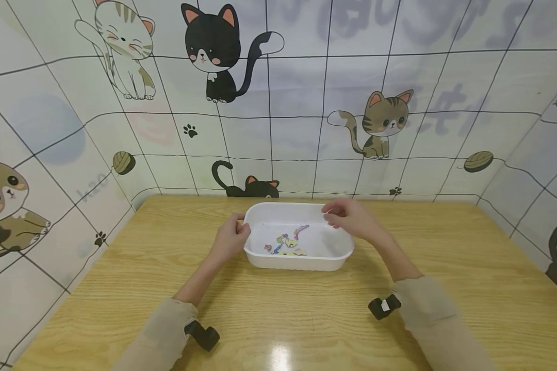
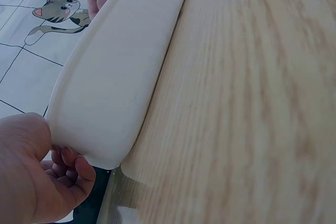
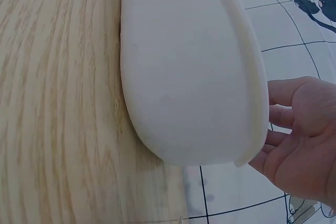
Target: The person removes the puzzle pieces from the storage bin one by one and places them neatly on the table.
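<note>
A white plastic tub (image 1: 297, 263) with a rolled rim stands on the wooden table. Several small colourful flat pieces (image 1: 289, 242), shaped like paper cutouts, lie on its floor, mostly left of the middle. My left hand (image 1: 229, 237) grips the tub's left rim, thumb on one side and curled fingers on the other, as the left wrist view shows. Over the tub's back right part is my right hand (image 1: 350, 219), its fingers loosely bent. In the right wrist view the tub's wall hides those fingertips, and no piece is visible in them.
The light wooden table (image 1: 278, 309) reaches up to a wall cloth (image 1: 297, 144) printed with cats and grid lines. A small black device is strapped to each wrist, over beige sleeves (image 1: 438, 309).
</note>
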### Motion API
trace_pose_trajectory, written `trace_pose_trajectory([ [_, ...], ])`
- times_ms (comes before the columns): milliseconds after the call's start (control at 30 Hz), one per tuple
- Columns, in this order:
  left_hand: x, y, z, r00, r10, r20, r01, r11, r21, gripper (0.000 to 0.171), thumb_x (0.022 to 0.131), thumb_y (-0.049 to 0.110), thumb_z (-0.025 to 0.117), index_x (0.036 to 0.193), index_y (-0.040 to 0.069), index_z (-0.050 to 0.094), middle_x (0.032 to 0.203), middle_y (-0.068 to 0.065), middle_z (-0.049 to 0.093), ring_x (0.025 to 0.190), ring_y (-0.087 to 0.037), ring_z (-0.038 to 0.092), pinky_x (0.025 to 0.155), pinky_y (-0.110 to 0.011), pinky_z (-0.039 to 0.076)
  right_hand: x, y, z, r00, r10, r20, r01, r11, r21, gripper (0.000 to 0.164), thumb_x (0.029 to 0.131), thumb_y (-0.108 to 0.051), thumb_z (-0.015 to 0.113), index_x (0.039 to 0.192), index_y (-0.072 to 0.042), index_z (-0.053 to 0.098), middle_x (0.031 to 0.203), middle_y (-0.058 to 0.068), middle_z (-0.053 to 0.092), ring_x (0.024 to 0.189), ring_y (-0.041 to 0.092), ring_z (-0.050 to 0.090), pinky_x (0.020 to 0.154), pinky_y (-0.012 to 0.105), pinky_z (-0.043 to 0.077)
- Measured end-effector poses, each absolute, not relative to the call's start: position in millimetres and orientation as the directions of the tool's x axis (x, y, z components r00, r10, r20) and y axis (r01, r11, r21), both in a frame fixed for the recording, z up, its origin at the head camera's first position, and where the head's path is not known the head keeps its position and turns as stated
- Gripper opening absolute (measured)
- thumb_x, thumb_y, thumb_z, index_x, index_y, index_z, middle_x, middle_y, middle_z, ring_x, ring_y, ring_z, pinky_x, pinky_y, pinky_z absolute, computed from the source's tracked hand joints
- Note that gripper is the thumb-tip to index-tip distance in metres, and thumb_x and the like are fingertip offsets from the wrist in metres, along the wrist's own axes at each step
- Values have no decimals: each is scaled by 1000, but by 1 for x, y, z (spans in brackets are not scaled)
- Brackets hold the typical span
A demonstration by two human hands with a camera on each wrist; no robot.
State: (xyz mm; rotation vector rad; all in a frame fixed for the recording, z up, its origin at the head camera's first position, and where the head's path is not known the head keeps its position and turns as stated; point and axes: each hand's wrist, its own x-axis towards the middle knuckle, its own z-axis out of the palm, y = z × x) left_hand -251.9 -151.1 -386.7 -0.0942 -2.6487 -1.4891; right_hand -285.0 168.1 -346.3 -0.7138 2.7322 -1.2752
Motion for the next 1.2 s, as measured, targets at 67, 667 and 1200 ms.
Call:
trace_pose_trajectory([
  [67, -252, -151, -387, -993, 3, 118, 103, 520, 848, 42, 99, 10, 52, 138, -6, 51, 80, -8, 54, 68, -18, 49, 59, -27, 42, -287, 163, -349, -891, -428, 150, -393, 564, -726, 28, 98, -9, 62, 118, 10, 64, 105, 24, 70, 88, 34, 68, 77, 39, 56],
  [667, -252, -150, -386, -993, 1, 122, 105, 519, 848, 41, 99, 9, 53, 137, -7, 51, 80, -8, 55, 67, -17, 49, 58, -27, 42, -305, 132, -363, -872, -481, 87, -421, 650, -633, 25, 95, -5, 64, 118, 4, 68, 109, 15, 70, 102, 30, 66, 85, 39, 54],
  [1200, -252, -151, -387, -992, 10, 123, 111, 508, 854, 41, 99, 9, 53, 137, -6, 51, 78, -8, 54, 65, -17, 49, 56, -26, 42, -312, 120, -372, -852, -515, 87, -477, 699, -534, 23, 85, 5, 66, 107, 4, 71, 102, 15, 72, 95, 30, 67, 87, 40, 53],
])
